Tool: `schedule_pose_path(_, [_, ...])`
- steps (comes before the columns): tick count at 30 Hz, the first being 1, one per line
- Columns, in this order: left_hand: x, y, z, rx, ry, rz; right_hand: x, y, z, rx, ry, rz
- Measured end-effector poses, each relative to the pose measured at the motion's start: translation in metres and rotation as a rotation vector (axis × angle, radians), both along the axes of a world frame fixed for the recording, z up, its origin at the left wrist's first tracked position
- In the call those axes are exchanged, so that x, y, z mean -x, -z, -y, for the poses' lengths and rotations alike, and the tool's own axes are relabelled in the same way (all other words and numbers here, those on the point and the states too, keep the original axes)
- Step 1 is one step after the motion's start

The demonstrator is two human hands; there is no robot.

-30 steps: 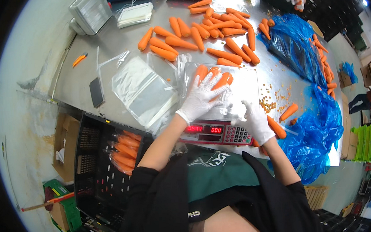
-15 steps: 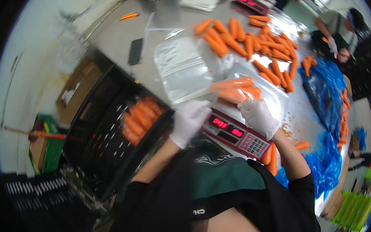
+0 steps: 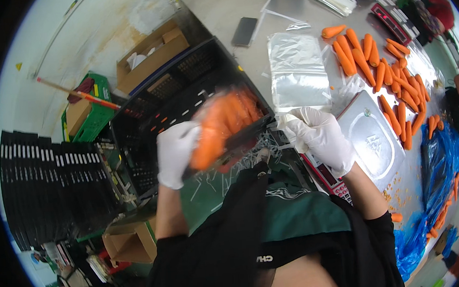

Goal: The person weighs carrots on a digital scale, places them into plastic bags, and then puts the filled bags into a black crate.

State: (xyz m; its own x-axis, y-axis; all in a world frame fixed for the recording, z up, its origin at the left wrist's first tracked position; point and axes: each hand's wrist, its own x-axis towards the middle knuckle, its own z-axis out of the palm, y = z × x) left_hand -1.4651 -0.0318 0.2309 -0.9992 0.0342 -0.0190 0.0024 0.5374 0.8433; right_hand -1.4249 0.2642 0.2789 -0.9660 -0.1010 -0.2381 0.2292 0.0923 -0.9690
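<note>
holding a filled clear bag of carrots [image 3: 223,128] over the black crate [image 3: 182,93] at the person's left, the left hand [image 3: 175,154] in a white glove has its grip closed around the bag's lower end, while the right hand [image 3: 318,136], also gloved, pinches the bag's other end by a thin strip near the crate's rim; both grips look shut, though motion blur on the bag hides exactly how the fingers sit. the bag is in the air, tilted, above the crate's open top and not yet resting in it. judging from this, one bag looks packed and weighed, since the scale [image 3: 372,137] on the bench [image 3: 285,26] stands bare with its plate unloaded, and what seems left for this bag is only setting it down. much more looks undone: a long spread of loose carrots [image 3: 391,77] lies across the bench beyond the scale, and a stack of empty clear bags [image 3: 296,71] lies flat just beside the scale's far corner. a dark phone [image 3: 244,31] lies further off on the bench, and blue plastic sheeting [image 3: 441,164] hangs at the bench's right side with a few carrots on it.
</note>
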Motion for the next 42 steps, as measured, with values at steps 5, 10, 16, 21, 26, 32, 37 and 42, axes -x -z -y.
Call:
schedule_pose_path(5, [0.034, 0.1, 0.108, 0.58, -0.002, -0.119, 0.004, 0.035, -0.02, -0.189, 0.085, 0.053])
schedule_pose_path(10, [0.066, 0.239, 0.15, 0.708, 0.145, -0.063, 0.016, 0.068, -0.036, -0.18, 0.101, 0.116])
schedule_pose_path(16, [0.111, 0.261, 0.107, -0.102, 0.384, 0.92, 0.027, 0.1, -0.073, -0.373, 0.206, -0.055])
schedule_pose_path(21, [0.157, 0.18, 0.093, 0.42, 0.244, 0.84, 0.036, 0.075, -0.155, -0.267, 0.504, 0.158])
schedule_pose_path(26, [0.209, 0.139, -0.001, 0.409, 0.488, -0.051, -0.016, 0.167, -0.344, -1.413, 0.437, -0.026])
schedule_pose_path(32, [0.184, 0.103, -0.107, 0.298, 0.68, -0.098, -0.075, 0.177, -0.439, -1.092, 1.072, 0.528])
schedule_pose_path(37, [0.158, 0.11, -0.129, 0.3, 0.735, -0.09, -0.098, 0.219, -0.512, -1.179, 1.213, 0.547])
schedule_pose_path(42, [0.136, 0.093, -0.154, 0.343, 0.686, -0.009, -0.068, 0.234, -0.558, -1.209, 1.109, 0.534])
